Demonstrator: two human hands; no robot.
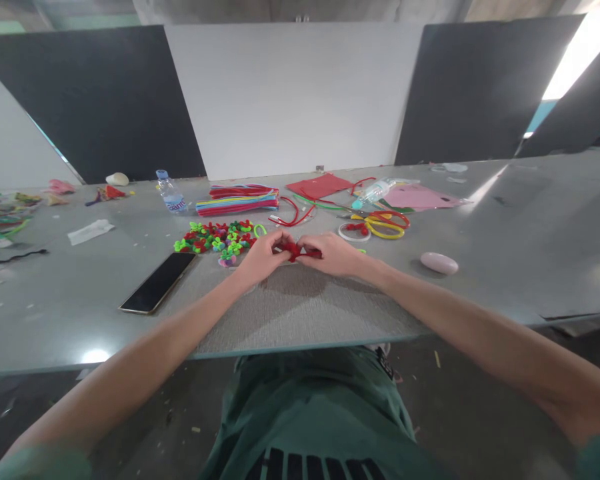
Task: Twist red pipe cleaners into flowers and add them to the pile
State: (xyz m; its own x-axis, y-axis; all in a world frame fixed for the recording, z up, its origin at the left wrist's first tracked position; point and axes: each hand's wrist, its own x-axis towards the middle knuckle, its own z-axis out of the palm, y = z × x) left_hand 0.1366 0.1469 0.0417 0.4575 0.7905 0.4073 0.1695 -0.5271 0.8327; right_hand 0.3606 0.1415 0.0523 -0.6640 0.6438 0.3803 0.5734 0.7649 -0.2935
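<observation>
Head view: my left hand and right hand meet over the bench, fingertips of both pinched on a red fuzzy piece between them. Just beyond and left of my left hand lies a pile of red and green fuzzy shapes, apparently finished; the piece in my grip seems only part-shaped, though my fingers hide much of it. Farther beyond my left hand, a bundle of straight fuzzy stems looks unworked. Scissors rest beyond my right hand.
</observation>
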